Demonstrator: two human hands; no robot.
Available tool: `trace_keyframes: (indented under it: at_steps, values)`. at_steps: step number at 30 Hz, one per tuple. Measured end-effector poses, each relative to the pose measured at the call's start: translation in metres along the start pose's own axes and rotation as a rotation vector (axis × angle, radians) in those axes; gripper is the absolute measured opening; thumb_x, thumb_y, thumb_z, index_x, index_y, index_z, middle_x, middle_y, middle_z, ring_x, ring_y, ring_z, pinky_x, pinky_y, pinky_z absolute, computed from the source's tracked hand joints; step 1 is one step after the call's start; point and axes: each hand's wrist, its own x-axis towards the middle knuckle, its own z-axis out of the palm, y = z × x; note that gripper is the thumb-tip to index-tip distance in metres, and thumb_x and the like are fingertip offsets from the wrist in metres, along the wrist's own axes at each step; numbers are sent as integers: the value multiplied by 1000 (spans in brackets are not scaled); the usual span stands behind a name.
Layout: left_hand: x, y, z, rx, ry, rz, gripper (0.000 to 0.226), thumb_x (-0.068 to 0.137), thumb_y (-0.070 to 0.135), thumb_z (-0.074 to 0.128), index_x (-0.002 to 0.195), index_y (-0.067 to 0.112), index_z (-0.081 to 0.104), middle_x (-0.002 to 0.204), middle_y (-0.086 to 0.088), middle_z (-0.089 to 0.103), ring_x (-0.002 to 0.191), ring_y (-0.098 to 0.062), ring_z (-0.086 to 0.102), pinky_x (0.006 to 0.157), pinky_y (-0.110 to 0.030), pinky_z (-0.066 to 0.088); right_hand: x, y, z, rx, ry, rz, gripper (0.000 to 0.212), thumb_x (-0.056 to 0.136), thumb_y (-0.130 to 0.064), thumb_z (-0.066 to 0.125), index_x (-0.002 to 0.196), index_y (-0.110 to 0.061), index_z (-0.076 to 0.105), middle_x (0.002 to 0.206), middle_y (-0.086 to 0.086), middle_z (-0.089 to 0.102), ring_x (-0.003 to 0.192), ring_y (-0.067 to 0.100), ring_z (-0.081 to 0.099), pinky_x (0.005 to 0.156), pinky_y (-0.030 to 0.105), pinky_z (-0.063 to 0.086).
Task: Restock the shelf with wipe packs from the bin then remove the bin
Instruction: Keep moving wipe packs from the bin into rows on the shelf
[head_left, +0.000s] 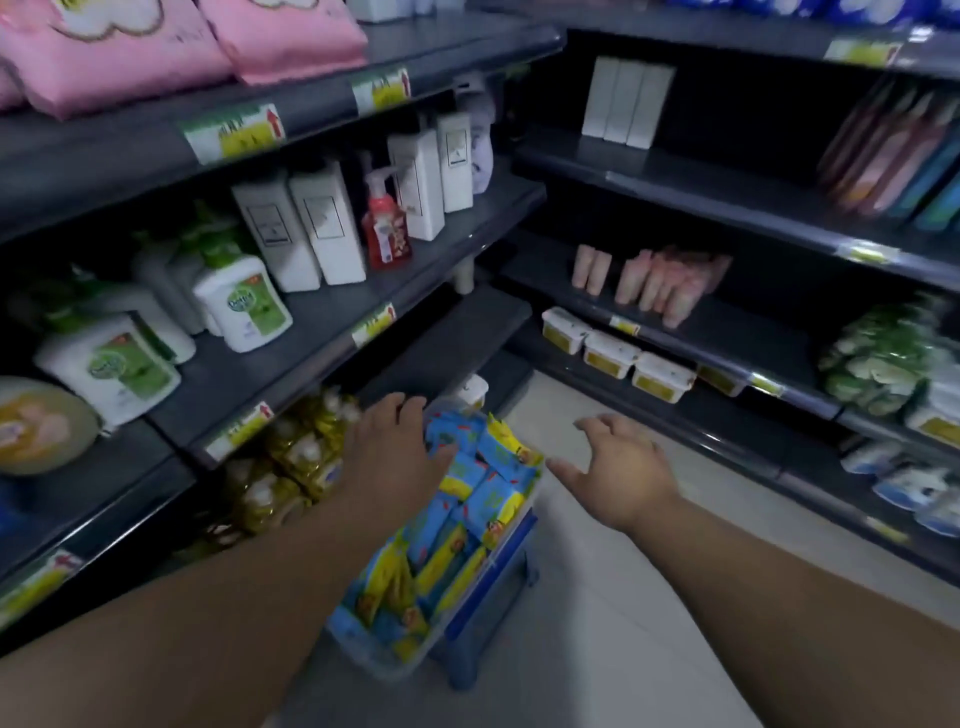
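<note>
- The bin (470, 616) stands on the floor (597, 623) hard against the foot of the left shelving, probably so that each pack has only a short way to travel to the shelf.
- It is full of blue-and-yellow wipe packs (467, 499), heaped above the rim; none looks to have reached a shelf yet, so I judge the restocking barely begun.
- The left hand (395, 447) is spread palm-down over the far end of the heap, fingers relaxed and its grip closed on nothing (whether the palm touches the packs I cannot tell); it seems placed to take a top pack.
- The right hand (618, 467) hovers beside the bin over the floor, fingers splayed and empty, its grip wide open, likely ready to help gather or steady.
- Just beyond the left hand, gold packs (296, 457) fill the lowest shelf.
- Above them a dark shelf board (457, 332) lies bare at its front, the likeliest home for the wipes.
- Farther up stand green-labelled soap bottles (244, 306).
</note>
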Motion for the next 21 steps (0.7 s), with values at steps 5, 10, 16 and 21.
trace_keyframes:
  at_steps: [5, 10, 16, 21]
  values:
    - [20, -18, 56, 28, -38, -2, 69, 92, 56, 46, 145, 15, 30, 148, -6, 32, 136, -23, 30, 112, -37, 29, 35, 5, 54, 54, -65, -28, 64, 90, -60, 47, 144, -29, 34, 148, -2, 34, 134, 21, 36, 112, 37, 30]
    - [63, -18, 112, -49, -121, 44, 65, 94, 50, 47, 147, 19, 26, 153, -2, 24, 141, -20, 22, 115, -34, 21, 81, 11, 101, 93, -94, -8, 58, 92, -52, 51, 143, -27, 37, 144, -1, 38, 130, 21, 40, 106, 34, 36]
    - [110, -28, 181, -115, -203, 89, 64, 95, 47, 47, 148, 19, 24, 153, 0, 22, 141, -18, 21, 115, -34, 22, 145, 13, 159, 130, -95, 31, 51, 93, -41, 56, 139, -26, 42, 141, -1, 43, 128, 23, 41, 101, 32, 37]
    - [133, -43, 216, -167, -259, 92, 64, 96, 45, 47, 149, 20, 23, 155, 1, 20, 143, -17, 18, 116, -33, 20, 180, 6, 200, 86, -70, 76, 44, 91, -39, 56, 132, -24, 50, 125, 4, 51, 117, 26, 47, 94, 34, 40]
